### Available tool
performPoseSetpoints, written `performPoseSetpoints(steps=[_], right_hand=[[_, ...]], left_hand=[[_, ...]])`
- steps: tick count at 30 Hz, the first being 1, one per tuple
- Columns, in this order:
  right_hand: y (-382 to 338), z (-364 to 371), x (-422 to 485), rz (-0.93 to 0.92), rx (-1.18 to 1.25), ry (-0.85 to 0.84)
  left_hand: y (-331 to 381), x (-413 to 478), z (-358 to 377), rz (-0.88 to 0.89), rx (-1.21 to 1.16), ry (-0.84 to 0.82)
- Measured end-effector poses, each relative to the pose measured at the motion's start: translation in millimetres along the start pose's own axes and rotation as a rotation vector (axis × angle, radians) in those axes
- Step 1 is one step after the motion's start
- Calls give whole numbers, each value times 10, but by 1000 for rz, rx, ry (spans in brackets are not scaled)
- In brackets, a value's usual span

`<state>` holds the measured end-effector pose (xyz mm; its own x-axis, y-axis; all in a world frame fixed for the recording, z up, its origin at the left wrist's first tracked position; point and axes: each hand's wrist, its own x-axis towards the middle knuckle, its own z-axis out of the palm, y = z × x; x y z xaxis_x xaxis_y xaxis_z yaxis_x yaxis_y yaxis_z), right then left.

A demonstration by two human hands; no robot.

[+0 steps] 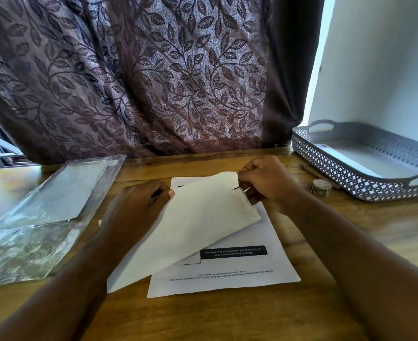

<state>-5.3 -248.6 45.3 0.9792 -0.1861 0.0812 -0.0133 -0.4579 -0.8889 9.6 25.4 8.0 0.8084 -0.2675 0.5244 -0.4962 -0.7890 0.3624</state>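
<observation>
Printed "Thank you" sheet (253, 283) under envelope (190, 230)

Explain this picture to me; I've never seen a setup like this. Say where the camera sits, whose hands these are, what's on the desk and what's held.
There is no machine here: one wide-angle camera sits on a person's head, looking down at their own bare hands. The left hand and the right hand both grip a white envelope, held at a slant over a printed sheet lying on the wooden table. To the left lies a clear plastic packet; to the right, a grey perforated tray and a small tape roll. A leaf-patterned curtain hangs behind.
</observation>
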Motion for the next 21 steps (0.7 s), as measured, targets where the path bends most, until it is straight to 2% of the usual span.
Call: performPoseSetpoints(steps=[3, 7, 12, 17, 21], right_hand=[[-23, -34, -3, 38, 80, -43], [-56, -52, -38, -48, 44, -53], [-103, -106, -112, 127, 59, -243], [-141, -152, -158, 246, 90, -308], [-177, -150, -174, 176, 135, -280]], left_hand=[[-26, 9, 9, 1, 18, -1], [-34, 17, 32, -47, 52, 12], [-18, 3, 6, -44, 46, 3], [14, 7, -3, -61, 22, -18], [63, -7, -31, -3, 10, 32]])
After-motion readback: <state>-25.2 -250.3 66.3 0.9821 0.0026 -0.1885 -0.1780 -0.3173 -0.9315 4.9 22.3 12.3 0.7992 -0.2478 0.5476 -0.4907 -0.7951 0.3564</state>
